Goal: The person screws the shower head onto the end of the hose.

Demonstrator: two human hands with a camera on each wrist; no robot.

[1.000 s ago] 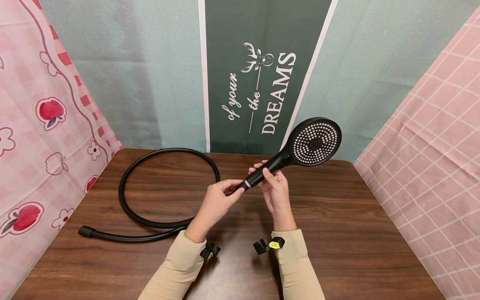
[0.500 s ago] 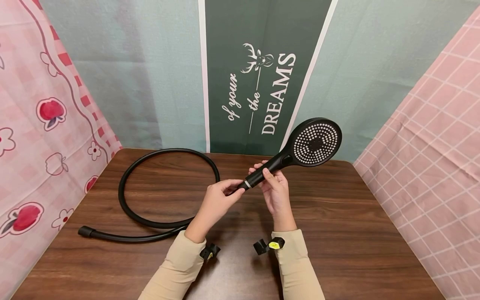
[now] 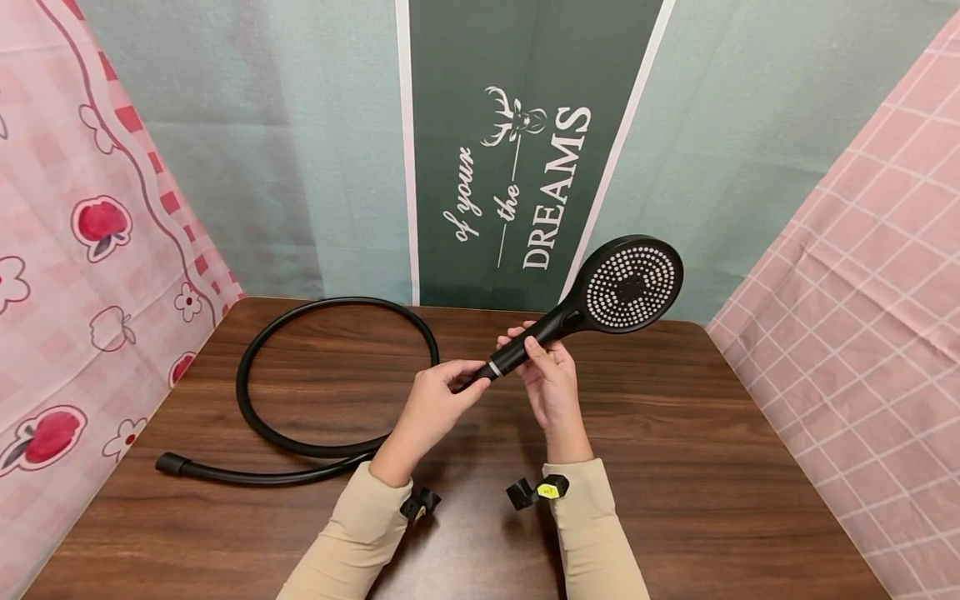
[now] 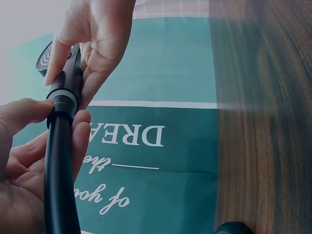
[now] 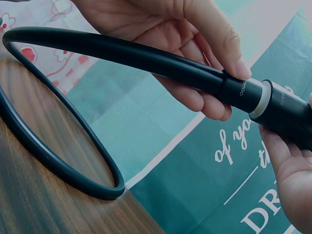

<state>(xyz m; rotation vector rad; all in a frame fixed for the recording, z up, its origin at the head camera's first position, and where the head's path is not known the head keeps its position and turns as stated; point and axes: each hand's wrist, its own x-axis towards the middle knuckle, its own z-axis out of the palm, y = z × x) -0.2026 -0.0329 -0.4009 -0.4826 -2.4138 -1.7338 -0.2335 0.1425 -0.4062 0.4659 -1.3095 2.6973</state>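
Note:
A black shower head (image 3: 633,283) with rows of white nozzles is held up over the table, tilted toward the upper right. My right hand (image 3: 553,379) grips its handle (image 3: 528,346), thumb on top. At the handle's lower end my left hand (image 3: 442,396) pinches the hose connector (image 5: 243,92), thumb on one side and fingers beneath. A pale ring (image 5: 263,100) shows between connector and handle in the right wrist view. From the connector the black shower hose (image 4: 61,170) runs back past my left palm and loops on the table.
The hose's loop (image 3: 243,367) lies on the left of the wooden table (image 3: 675,467), its other end fitting (image 3: 172,462) near the left edge. Printed cloths hang behind and at both sides, close to the table's edges. A small black camera mount (image 3: 540,492) sits at the right wrist.

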